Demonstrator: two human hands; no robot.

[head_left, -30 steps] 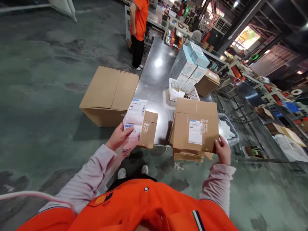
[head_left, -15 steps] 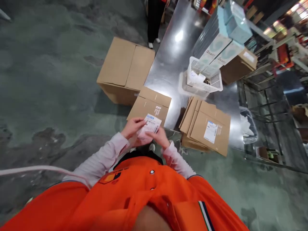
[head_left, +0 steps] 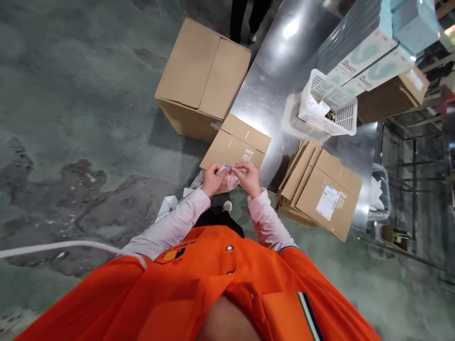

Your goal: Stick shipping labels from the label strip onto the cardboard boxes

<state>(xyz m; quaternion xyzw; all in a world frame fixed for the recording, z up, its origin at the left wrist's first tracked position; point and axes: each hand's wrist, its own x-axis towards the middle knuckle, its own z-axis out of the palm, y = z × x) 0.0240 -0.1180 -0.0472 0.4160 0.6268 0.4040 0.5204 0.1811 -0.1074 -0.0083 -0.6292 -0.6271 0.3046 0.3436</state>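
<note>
Between my hands, just over the near edge of the metal table, is a white shipping label (head_left: 232, 182) with a blue strip at its top. My left hand (head_left: 212, 180) pinches the label's left side, fingers closed. My right hand (head_left: 249, 179) is closed at the label's top edge, its thumb and fingertips close to the left fingertips. The label is tilted, and the hands cover part of its print. Right beyond them lies a flattened cardboard box (head_left: 227, 144) with white printing, on the table's corner.
A large closed carton (head_left: 194, 66) stands on the left. Flattened boxes (head_left: 341, 189) are stacked on the right of the metal table (head_left: 265, 94), the top one labelled. Farther back are a white basket (head_left: 329, 125) and light-blue boxes (head_left: 373, 61). A person's legs (head_left: 245, 19) show beyond.
My hands have come closer together at the label's top edge, and the label has tipped so its face shows less. The view has shifted, moving the table and boxes within the picture.
</note>
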